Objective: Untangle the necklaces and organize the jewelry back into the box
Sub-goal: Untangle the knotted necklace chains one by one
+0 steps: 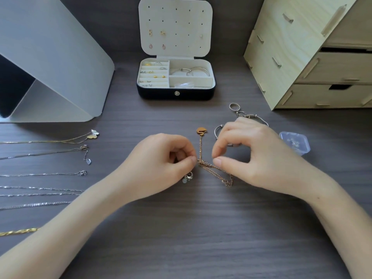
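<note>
A dark wood-grain table carries an open box at top centre, drawers at upper right and a grey stand at upper left. Along the left edge lie necklaces in rows, a chain at centre, rings and a clear case right of centre.

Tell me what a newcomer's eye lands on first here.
Dead centre, the left hand and right hand pinch a tangled rose-gold chain, its gold pendant lying just beyond the fingers. Behind them the open jewelry box sits mid-desk. Straightened necklaces lie in rows at the left.
</note>
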Tool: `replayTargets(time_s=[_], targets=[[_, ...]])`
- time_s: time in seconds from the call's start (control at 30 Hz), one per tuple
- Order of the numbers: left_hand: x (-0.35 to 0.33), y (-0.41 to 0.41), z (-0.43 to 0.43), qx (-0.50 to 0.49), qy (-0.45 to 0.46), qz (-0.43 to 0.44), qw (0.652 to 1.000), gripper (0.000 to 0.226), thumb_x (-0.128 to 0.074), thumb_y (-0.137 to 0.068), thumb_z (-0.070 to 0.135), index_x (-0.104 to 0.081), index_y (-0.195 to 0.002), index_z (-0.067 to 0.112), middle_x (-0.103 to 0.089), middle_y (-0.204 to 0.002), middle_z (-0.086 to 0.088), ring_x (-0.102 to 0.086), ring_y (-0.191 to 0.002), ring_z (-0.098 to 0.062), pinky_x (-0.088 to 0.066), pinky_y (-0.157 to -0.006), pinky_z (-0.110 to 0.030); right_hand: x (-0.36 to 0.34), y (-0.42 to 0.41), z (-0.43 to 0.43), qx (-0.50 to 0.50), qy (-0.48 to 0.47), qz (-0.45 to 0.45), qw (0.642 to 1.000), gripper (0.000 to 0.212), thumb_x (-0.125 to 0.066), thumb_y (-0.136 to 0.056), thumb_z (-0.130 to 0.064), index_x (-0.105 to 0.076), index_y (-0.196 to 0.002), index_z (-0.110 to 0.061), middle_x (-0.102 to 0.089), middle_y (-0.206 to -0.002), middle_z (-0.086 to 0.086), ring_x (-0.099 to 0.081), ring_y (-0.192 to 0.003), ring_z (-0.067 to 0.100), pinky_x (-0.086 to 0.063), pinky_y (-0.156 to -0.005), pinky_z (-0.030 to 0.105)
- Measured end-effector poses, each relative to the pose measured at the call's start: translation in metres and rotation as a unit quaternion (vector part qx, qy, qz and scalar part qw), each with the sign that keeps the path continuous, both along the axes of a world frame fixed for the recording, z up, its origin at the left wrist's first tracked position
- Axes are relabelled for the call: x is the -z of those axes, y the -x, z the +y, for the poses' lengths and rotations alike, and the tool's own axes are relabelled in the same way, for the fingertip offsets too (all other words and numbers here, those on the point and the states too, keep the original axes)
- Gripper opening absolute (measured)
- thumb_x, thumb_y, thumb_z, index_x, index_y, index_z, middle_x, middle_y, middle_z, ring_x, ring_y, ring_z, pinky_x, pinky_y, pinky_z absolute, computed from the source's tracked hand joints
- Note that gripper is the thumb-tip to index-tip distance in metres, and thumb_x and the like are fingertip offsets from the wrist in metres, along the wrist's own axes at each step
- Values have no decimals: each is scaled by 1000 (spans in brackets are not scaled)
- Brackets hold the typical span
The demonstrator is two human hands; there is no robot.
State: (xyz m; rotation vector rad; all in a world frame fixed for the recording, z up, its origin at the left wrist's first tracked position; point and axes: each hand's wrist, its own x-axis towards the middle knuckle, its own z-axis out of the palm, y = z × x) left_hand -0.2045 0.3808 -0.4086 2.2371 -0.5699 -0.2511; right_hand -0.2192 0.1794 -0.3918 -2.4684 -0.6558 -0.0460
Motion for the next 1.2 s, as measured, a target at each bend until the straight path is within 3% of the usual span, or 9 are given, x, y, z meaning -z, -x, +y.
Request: replayTargets(time_s=[0.13, 0.23, 0.3, 0.47, 0.6, 0.83, 0.93, 1.07, 1.2], targets=[[1, 2, 7, 48, -10, -28, 998, 10, -56, -75, 35, -65, -72, 32, -62, -68, 14, -50, -70, -11, -38, -62, -19, 12, -4, 11, 27, -1, -21, 999, 12, -59, -80, -33, -69, -82, -28, -52, -75, -23, -43, -74, -1, -34, -71, 20], [1, 3, 6, 61, -13, -48, 997, 14, -57, -75, 36, -62, -87, 37, -62, -76, 16, -50, -75, -10, -37, -64, -15, 13, -9, 17, 5, 35, -24, 999, 19, -56, -81, -34, -72, -87, -25, -50, -77, -22, -39, -74, -10, -30, -69, 20], [1, 3, 7, 73, -19, -62, 995, 17, -55, -75, 41, -60, -91, 38, -62, -78, 16, -51, -75, -10, -37, -64, -16, 10, -14, 19, -7, 60, -15, 998, 19, -56, -80, -36, -72, -87, -27, -47, -72, -23, -39, -73, -8, -29, -68, 20], [2, 3, 11, 86, -21, -59, 994, 22, -52, -74, 46, -64, -88, 34, -61, -74, 13, -51, -74, -13, -41, -65, -24, -3, -22, 24, -56, 135, 40, 988, 4, -65, -85, -33, -67, -86, -30, -49, -70, -20, -51, -93, 9, -39, -81, 31], [-1, 5, 14, 94, -26, -31, 995, 14, -56, -75, 40, -64, -87, 38, -62, -75, 16, -51, -77, -13, -42, -68, -26, -9, -29, 30, -81, 191, 72, 976, 8, -62, -86, -32, -59, -79, -34, -54, -71, -18, -45, -78, 0, -34, -73, 23], [-3, 6, 17, 109, -37, -19, 993, 14, -56, -75, 40, -66, -81, 33, -63, -78, 17, -53, -81, -12, -42, -73, -26, -16, -34, 30, -71, 170, 112, 976, 15, -56, -90, -31, -51, -77, -36, -55, -77, -16, -46, -79, -1, -34, -69, 18], [-3, 6, 18, 111, -39, -24, 993, 14, -56, -75, 40, -67, -79, 34, -62, -79, 18, -53, -82, -9, -42, -73, -24, -18, -35, 28, -67, 176, 98, 977, 7, -56, -90, -33, -56, -83, -36, -57, -82, -17, -46, -81, 3, -34, -73, 20], [-3, 6, 18, 121, -47, -29, 991, 13, -55, -76, 42, -67, -81, 38, -61, -81, 19, -53, -84, -7, -40, -73, -19, -19, -32, 31, -77, 202, 95, 972, 8, -63, -84, -38, -58, -79, -35, -55, -72, -16, -48, -82, 2, -34, -69, 15], [-4, 7, 18, 121, -46, -31, 991, 14, -56, -76, 42, -68, -78, 38, -62, -80, 18, -53, -85, -7, -38, -71, -13, -19, -31, 32, -81, 228, 92, 966, 16, -63, -85, -35, -54, -71, -35, -56, -70, -16, -48, -80, 3, -39, -74, 24]])
